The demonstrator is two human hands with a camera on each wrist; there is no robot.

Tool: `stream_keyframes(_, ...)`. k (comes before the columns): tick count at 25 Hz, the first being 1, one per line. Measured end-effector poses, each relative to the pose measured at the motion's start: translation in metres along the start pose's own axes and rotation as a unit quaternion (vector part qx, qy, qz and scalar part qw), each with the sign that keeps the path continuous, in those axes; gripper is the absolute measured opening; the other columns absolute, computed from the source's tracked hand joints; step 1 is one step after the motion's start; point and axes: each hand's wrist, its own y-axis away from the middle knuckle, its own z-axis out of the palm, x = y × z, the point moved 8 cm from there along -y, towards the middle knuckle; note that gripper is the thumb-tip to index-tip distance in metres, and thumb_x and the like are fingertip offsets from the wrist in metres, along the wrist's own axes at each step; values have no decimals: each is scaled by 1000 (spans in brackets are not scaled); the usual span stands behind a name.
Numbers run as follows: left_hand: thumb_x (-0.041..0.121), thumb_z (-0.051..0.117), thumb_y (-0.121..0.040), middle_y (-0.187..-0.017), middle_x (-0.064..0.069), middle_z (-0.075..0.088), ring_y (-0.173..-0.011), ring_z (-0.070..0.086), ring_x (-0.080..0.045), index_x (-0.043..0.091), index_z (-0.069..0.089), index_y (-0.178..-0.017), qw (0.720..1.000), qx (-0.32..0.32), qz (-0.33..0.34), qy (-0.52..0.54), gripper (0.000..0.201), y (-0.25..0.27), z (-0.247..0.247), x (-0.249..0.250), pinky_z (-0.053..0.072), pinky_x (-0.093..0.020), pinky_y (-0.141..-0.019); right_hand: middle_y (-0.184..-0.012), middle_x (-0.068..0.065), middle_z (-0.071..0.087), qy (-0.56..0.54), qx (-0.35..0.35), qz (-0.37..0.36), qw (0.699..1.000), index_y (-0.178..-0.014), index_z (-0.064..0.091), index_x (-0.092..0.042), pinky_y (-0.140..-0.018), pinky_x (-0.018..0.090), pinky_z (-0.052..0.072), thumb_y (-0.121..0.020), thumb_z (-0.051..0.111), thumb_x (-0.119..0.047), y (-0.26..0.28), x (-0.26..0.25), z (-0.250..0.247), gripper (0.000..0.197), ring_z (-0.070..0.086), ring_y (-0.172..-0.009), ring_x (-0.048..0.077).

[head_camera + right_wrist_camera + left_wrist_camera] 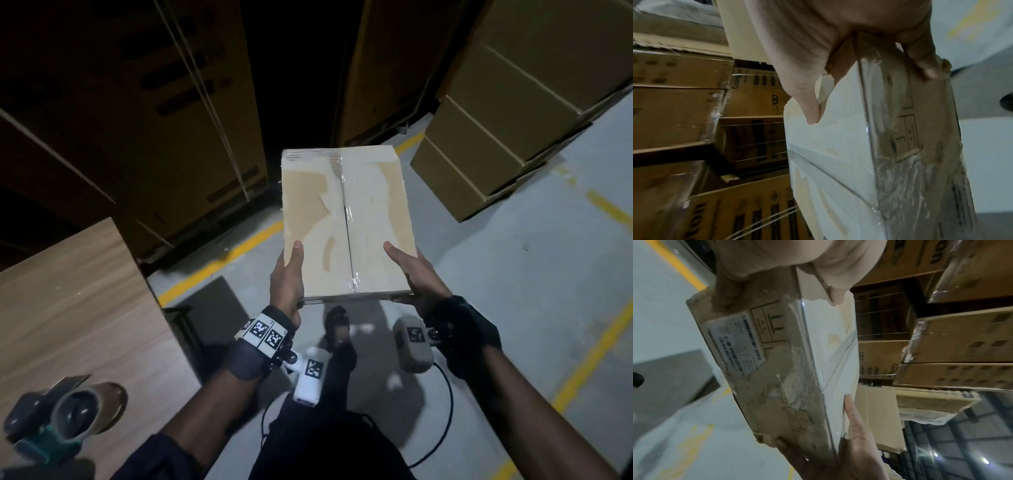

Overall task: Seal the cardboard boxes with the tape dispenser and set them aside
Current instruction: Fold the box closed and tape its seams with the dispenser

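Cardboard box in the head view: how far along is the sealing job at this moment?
Done: the cardboard box has clear tape along its centre seam, flaps closed. The tape dispenser lies put down on the wooden table. In hand: the left hand and right hand hold the box by its near corners above the floor. Left: setting it aside. No unsealed boxes are visible.

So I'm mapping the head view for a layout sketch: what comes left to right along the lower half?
tape dispenser → wooden table → left hand → cardboard box → right hand
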Motion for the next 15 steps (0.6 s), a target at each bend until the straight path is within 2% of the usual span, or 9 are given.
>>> stream_keyframes(2,64,50,-99,-108,24,60,-94,59,-8,44,53,-124,1000,-2,-24,-7,32,-47,43,12,49,-33,-81,-88,-8,63,12,-17,38,999,-115,60,-34,-79,44,58,-81,74,-64,-55,-25,-21,48,61,-82,21)
stream_keyframes(4,70,51,-94,-129,15,64,-113,62,-16,42,56,-135,999,-4,-43,-20,49,-87,78,15,55,-41,-94,-71,3,53,-10,-70,42,997,-95,60,-24,-65,35,45,-86,76,-54,-103,-50,-29,35,51,-62,22)
stream_keyframes(5,70,50,-94,-136,11,61,-119,60,-20,40,53,-141,998,3,-51,-46,56,-104,89,15,54,-46,-99,-72,4,54,-15,-74,47,996,-94,59,-22,-64,33,44,-89,75,-47,-125,-55,-36,30,51,-61,20)
stream_keyframes(8,62,45,-101,-134,5,57,-122,57,-26,30,49,-148,992,16,-68,-109,58,-155,126,20,50,-47,-105,-80,-2,67,-40,-69,76,994,-124,53,-17,-71,28,51,-99,66,-27,-195,-68,-56,30,54,-65,10)
stream_keyframes(10,58,48,-101,-126,2,62,-117,60,-28,26,56,-144,987,13,-73,-142,54,-192,145,22,51,-41,-103,-72,-8,66,-22,-84,98,991,-129,49,-18,-59,22,44,-100,65,-25,-241,-72,-61,34,48,-56,9)
stream_keyframes(12,55,59,-97,-124,1,67,-114,64,-27,25,63,-139,989,12,-88,-122,51,-231,166,17,53,-43,-103,-83,-6,70,40,-92,106,989,-133,51,-22,-66,29,52,-94,72,-41,-300,-71,-70,48,59,-66,14)
stream_keyframes(13,52,62,-97,-123,-1,69,-112,65,-26,24,65,-137,989,14,-99,-106,48,-247,175,12,54,-45,-102,-96,-3,73,78,-96,98,987,-135,52,-27,-78,38,59,-89,76,-51,-327,-74,-74,57,67,-81,19)
stream_keyframes(14,47,64,-99,-121,-1,70,-109,67,-25,22,65,-135,990,14,-110,-86,45,-264,186,7,55,-46,-100,-108,1,73,106,-110,95,984,-135,54,-32,-90,49,59,-86,77,-57,-350,-76,-77,59,70,-94,25)
stream_keyframes(15,43,64,-100,-119,-1,71,-104,67,-23,20,65,-134,989,13,-128,-74,41,-277,198,1,56,-45,-98,-114,4,72,109,-105,109,982,-130,58,-31,-95,56,57,-87,76,-55,-375,-72,-84,53,69,-101,28)
